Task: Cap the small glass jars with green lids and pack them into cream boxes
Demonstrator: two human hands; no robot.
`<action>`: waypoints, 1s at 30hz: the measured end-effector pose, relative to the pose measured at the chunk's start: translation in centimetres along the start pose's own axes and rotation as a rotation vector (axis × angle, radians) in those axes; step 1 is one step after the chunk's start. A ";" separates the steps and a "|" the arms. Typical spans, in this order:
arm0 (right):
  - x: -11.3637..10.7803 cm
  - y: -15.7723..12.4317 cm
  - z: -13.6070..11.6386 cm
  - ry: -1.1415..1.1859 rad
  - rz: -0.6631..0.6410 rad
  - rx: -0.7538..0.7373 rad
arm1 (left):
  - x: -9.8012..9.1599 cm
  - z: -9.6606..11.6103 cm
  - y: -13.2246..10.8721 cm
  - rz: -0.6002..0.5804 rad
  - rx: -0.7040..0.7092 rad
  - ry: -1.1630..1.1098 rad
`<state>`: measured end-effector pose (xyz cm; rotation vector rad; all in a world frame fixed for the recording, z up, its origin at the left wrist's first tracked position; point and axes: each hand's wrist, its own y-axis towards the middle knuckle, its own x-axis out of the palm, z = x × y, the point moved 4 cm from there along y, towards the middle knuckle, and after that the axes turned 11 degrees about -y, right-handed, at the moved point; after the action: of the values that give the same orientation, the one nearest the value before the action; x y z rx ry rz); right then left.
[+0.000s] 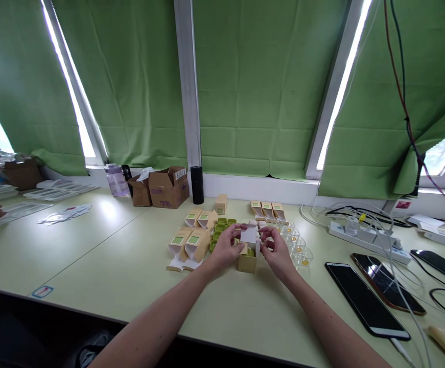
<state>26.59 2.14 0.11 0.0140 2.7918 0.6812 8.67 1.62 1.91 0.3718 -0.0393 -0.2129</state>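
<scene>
Two half-curled hands, left point(228, 246) and right point(276, 250), pinch white flaps point(249, 234) of an upright tan cardboard box point(247, 264), apparently steadying it open.

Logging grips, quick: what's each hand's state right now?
Left hand: partly closed, holding a small tan cardboard box.
Right hand: curled at its open top; grip unclear.

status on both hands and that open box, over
Left hand holding small cardboard box, right hand at its right side. Box open, white flap up, green item inside. Green containers and clear cups close by.
</scene>
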 end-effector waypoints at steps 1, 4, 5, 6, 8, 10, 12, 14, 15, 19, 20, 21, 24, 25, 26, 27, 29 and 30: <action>0.0 0.0 0.0 0.001 -0.006 0.002 | 0.0 0.0 0.0 0.000 0.002 0.001; 0.1 0.0 -0.1 -0.001 -0.017 0.013 | 0.0 0.0 -0.1 0.000 0.005 -0.010; 0.1 0.0 -0.1 -0.007 -0.022 0.018 | 0.1 0.0 -0.2 -0.003 0.007 -0.021; 0.2 -0.1 -0.1 -0.015 -0.026 0.023 | 0.1 0.1 -0.2 -0.007 0.010 -0.033; 0.3 -0.1 -0.1 -0.032 -0.033 0.032 | 0.1 0.1 -0.2 -0.012 0.014 -0.056; 0.3 -0.1 -0.1 -0.045 -0.030 0.038 | 0.2 0.1 -0.1 -0.013 0.012 -0.067; 0.3 -0.2 -0.2 -0.052 -0.030 0.044 | 0.2 0.1 -0.1 -0.011 0.012 -0.066; 0.4 -0.3 -0.4 -0.058 -0.042 0.054 | 0.2 0.0 -0.1 -0.007 0.015 -0.060; 0.4 -0.3 -0.5 -0.060 -0.052 0.063 | 0.1 0.0 -0.1 -0.006 0.015 -0.056; 0.6 -0.4 -0.4 -0.054 -0.091 0.114 | 0.1 0.1 -0.2 -0.008 0.029 -0.034; 0.7 -0.5 -0.3 -0.050 -0.099 0.125 | 0.1 0.1 -0.3 -0.008 0.038 -0.028; 0.8 -0.5 -0.2 -0.048 -0.104 0.135 | 0.1 0.1 -0.3 -0.007 0.047 -0.022; 0.9 -0.5 0.1 -0.035 -0.111 0.166 | 0.1 0.1 -0.3 -0.007 0.056 -0.015; 1.0 -0.5 0.2 -0.025 -0.116 0.178 | 0.1 0.1 -0.3 -0.007 0.054 -0.014; 1.0 -0.5 0.3 -0.010 -0.120 0.190 | 0.1 0.0 -0.3 -0.007 0.052 -0.013; 1.1 -0.4 0.3 0.007 -0.125 0.201 | 0.1 0.0 -0.2 -0.006 0.053 -0.011; 1.2 -0.4 0.4 0.044 -0.138 0.220 | 0.1 -0.1 -0.3 -0.003 0.063 -0.002; 1.2 -0.3 0.5 0.059 -0.141 0.227 | 0.1 -0.2 -0.3 -0.003 0.068 0.005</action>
<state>25.58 2.13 -0.77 -0.1597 2.8770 0.3341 8.69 1.42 1.65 0.4399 -0.0410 -0.2136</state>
